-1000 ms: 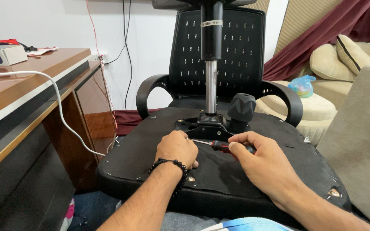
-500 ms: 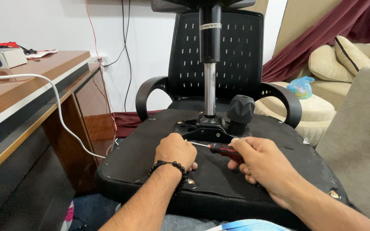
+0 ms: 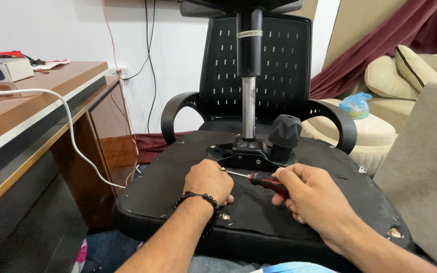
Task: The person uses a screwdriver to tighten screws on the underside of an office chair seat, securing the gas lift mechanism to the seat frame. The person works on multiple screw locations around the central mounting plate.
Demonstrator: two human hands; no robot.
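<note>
An office chair lies upside down, its black seat underside (image 3: 178, 182) facing up. A black metal mechanism plate (image 3: 244, 157) sits at its centre, with a chrome gas cylinder (image 3: 249, 108) and a black knob (image 3: 284, 132). My right hand (image 3: 312, 199) grips a screwdriver (image 3: 261, 179) with a red and black handle. Its thin shaft points left toward the plate's near edge. My left hand (image 3: 209, 181), with a black bead bracelet on the wrist, rests closed on the seat beside the screwdriver tip; whether it holds anything is hidden.
A wooden desk (image 3: 36, 101) with a white cable (image 3: 72, 136) stands at the left. The chair's mesh backrest (image 3: 279, 65) and armrests (image 3: 175, 108) rise behind. Beige cushions (image 3: 395, 76) and a grey upholstered edge (image 3: 426, 167) are at the right.
My right hand and the screwdriver have shifted slightly right and nearer me. The left hand stays by the plate's edge.
</note>
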